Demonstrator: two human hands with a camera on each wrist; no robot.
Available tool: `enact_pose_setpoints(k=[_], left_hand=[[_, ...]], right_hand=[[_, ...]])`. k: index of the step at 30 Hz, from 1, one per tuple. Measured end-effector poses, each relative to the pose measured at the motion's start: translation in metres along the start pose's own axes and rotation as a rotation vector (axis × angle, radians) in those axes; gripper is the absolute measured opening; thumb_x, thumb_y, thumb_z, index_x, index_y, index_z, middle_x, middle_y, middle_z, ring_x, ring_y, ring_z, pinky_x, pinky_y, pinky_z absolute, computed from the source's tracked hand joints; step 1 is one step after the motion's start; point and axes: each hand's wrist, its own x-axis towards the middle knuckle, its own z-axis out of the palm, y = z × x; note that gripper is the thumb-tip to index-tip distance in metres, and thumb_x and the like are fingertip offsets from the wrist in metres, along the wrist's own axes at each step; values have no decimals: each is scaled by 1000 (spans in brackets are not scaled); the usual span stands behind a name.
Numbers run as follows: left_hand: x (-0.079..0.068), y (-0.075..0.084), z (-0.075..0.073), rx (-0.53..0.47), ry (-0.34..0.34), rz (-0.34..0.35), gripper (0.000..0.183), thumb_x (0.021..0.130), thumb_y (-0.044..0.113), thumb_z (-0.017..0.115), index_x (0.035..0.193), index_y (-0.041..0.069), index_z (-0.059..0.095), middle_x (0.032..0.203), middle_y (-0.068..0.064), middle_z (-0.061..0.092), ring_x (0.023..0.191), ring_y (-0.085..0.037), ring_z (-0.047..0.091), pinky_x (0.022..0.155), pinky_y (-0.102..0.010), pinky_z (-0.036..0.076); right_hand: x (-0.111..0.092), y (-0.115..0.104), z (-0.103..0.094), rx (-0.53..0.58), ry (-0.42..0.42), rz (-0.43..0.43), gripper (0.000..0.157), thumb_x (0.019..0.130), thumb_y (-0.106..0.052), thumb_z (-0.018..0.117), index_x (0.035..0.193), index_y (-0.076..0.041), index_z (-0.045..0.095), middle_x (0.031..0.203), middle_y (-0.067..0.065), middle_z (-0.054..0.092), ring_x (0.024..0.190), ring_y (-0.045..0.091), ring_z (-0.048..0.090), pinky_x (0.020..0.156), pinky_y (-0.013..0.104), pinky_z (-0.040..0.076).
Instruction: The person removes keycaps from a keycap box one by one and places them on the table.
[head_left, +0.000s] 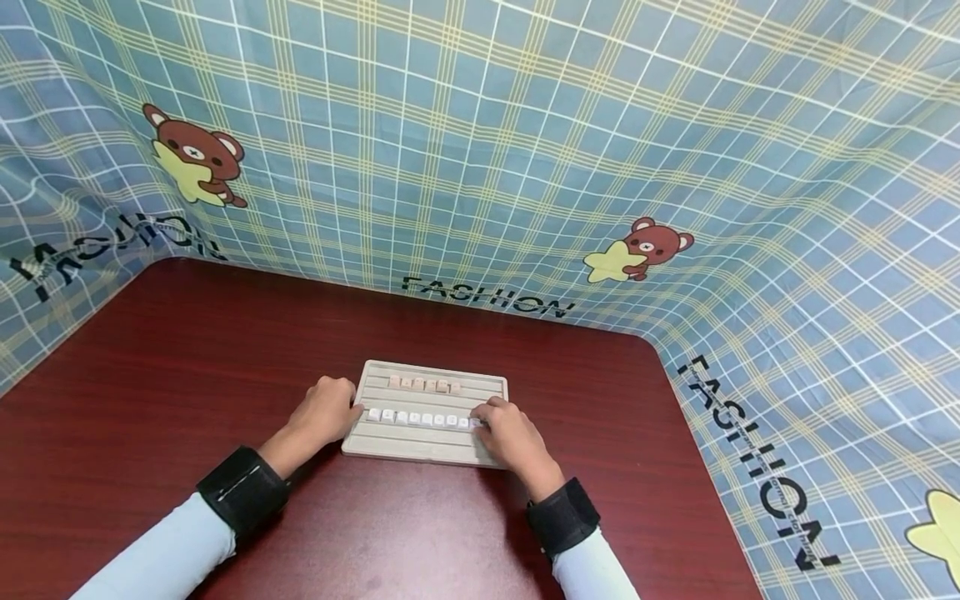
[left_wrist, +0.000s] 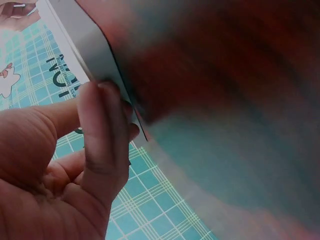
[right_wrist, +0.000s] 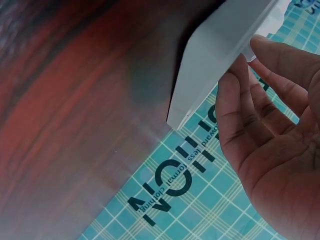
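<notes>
Left hand (head_left: 318,410): narrow, holding the left end of the tray; thumb laid over the rim, fingers bent against the outer side wall. Thumb tip lies at the near end of the white row; whether it touches the first cap cannot be told.

Right hand (head_left: 513,437): narrow, at the tray's opposite end; thumb and forefinger closed about the end keycap (head_left: 476,423), which they partly cover. Remaining fingers bend down beside the tray's side wall.

Tray (head_left: 405,443), one: off-white, shallow, rounded corners, lengthwise ridges and grooves; lies flat between the two hands, its far edge beyond both.

White keycaps (head_left: 427,419), one row: small, squarish, set close together in a groove, running from the left thumb to the right fingertips. Faint marks on top, too small to read.

Beige keycaps (head_left: 417,384), one row of six: shorter row, in a groove farther from the hands than the white one; small gaps between some caps.

Wristbands, two, black: one behind the left hand (head_left: 243,492), one behind the right (head_left: 564,517). Light sleeves (head_left: 157,550) below them.

Table (head_left: 405,533): dark red, wood-grained, glossy; beneath both hands.

Cloth (head_left: 450,167): blue plaid, yellow and white lines, brown bears with stars, black lettering "FASHION"; hangs beyond the hands and to either side.
</notes>
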Motion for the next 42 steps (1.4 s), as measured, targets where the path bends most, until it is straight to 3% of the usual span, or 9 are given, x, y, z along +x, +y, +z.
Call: enact_pose_setpoints(k=[7, 14, 23, 35, 42], left_hand=[[1, 3, -1, -17, -40, -25, 24, 79, 10, 63, 57, 5, 55, 61, -12, 57, 56, -22, 50, 49, -39, 46], [2, 3, -1, -10, -48, -27, 28, 78, 9, 61, 52, 7, 51, 58, -9, 54, 54, -21, 48, 49, -36, 44], [2, 5, 0, 42, -27, -1, 17, 77, 7, 62, 62, -1, 60, 67, -19, 62, 56, -25, 52, 48, -44, 49], [3, 7, 1, 43, -49, 3, 14, 79, 6, 62, 69, -4, 62, 64, -14, 57, 55, -22, 50, 46, -38, 46], [2, 6, 1, 51, -30, 15, 14, 79, 6, 63, 72, -6, 63, 63, -15, 58, 54, -22, 50, 47, -38, 46]], right_hand=[[0, -1, -1, 9, -19, 31, 17, 80, -10, 70, 97, -11, 72, 92, 7, 66, 78, 18, 62, 65, 38, 56], [0, -2, -1, 9, 2, 10, 15, 80, -9, 69, 95, -11, 72, 91, 7, 66, 78, 20, 63, 64, 39, 56], [1, -3, -1, -4, -13, 19, 16, 79, -8, 69, 95, -10, 72, 90, 8, 66, 78, 19, 63, 64, 37, 56], [0, -1, -1, 2, -15, 22, 16, 80, -7, 69, 95, -9, 72, 90, 9, 66, 74, 17, 61, 63, 34, 56], [0, 3, -9, 4, 44, -6, 16, 79, -3, 67, 94, -7, 72, 88, 10, 65, 74, 19, 61, 62, 36, 56]])
